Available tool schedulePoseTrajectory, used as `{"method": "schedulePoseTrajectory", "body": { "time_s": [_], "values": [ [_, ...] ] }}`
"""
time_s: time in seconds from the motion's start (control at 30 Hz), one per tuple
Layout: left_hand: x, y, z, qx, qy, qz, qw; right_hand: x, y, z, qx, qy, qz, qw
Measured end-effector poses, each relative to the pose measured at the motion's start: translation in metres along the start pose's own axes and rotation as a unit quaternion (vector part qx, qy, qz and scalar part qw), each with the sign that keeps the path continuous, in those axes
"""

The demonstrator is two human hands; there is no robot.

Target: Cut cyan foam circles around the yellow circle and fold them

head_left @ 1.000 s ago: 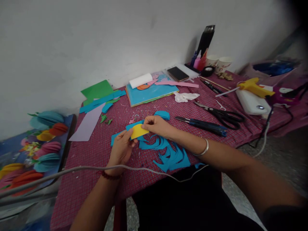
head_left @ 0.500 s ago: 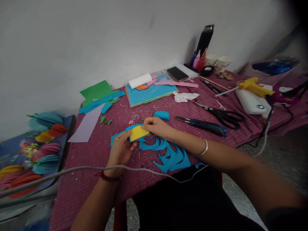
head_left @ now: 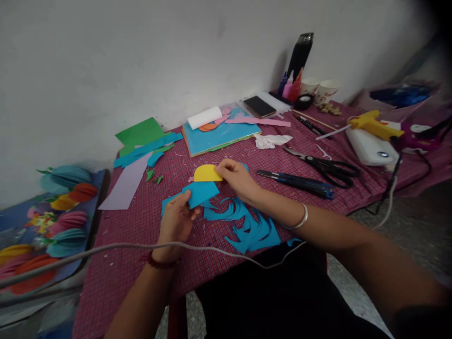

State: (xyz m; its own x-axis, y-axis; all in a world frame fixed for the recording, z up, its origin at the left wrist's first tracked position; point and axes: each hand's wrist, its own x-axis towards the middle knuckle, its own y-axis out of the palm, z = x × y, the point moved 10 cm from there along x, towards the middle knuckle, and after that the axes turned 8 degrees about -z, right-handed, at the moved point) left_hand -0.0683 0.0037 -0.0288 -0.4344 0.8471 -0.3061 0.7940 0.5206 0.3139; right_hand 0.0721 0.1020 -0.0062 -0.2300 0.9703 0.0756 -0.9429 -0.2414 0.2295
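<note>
Between thumb and fingers, my left hand (head_left: 177,220) holds a blue piece of paper (head_left: 204,192) over the table. My right hand (head_left: 237,178) pinches a yellow half-round paper piece (head_left: 206,173) by its right end, just above the blue piece. Another blue sheet (head_left: 170,203) lies partly under my left hand. Curved blue paper offcuts (head_left: 250,229) are heaped in front of me, below my right forearm. Mostly hidden behind my right hand is a stack of blue cut pieces (head_left: 245,166).
To the right lie a utility knife (head_left: 296,184), black scissors (head_left: 318,165) and a yellow glue gun (head_left: 375,126) on a white box. A pale cable (head_left: 141,246) crosses in front of my left wrist. Folded paper shapes (head_left: 67,221) sit at the left. A phone (head_left: 260,106) lies farther back.
My right hand has lifted the yellow piece up and away from the blue paper, where it lay on top before. My left hand has stayed in place with the blue paper.
</note>
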Motion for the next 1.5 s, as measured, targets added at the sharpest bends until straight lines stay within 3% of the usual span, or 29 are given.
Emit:
{"method": "schedulePoseTrajectory", "body": {
  "time_s": [0.2,0.3,0.43,0.6,0.77,1.0,1.5],
  "values": [
    [-0.004,0.002,-0.005,-0.016,-0.005,0.010,1.000,0.010,-0.014,-0.007,0.087,0.085,-0.030,0.992],
    [-0.004,0.003,-0.004,-0.021,-0.012,0.010,1.000,0.008,-0.011,-0.003,0.120,0.096,-0.012,0.988],
    [-0.003,-0.001,-0.007,-0.002,0.025,-0.012,1.000,-0.004,0.002,0.005,0.183,0.114,0.039,0.976],
    [-0.004,-0.003,-0.010,0.080,0.063,-0.030,0.994,-0.020,0.022,0.003,0.022,0.076,0.111,0.991],
    [-0.003,-0.003,-0.011,0.094,0.079,-0.028,0.992,-0.021,0.032,0.003,-0.090,-0.001,0.122,0.989],
    [-0.001,-0.005,-0.007,0.068,0.071,-0.023,0.995,-0.023,0.034,-0.007,-0.112,0.004,0.130,0.985],
    [-0.001,-0.002,-0.005,0.041,0.039,-0.020,0.998,-0.025,0.033,-0.003,-0.122,-0.023,0.133,0.983]
  ]
}}
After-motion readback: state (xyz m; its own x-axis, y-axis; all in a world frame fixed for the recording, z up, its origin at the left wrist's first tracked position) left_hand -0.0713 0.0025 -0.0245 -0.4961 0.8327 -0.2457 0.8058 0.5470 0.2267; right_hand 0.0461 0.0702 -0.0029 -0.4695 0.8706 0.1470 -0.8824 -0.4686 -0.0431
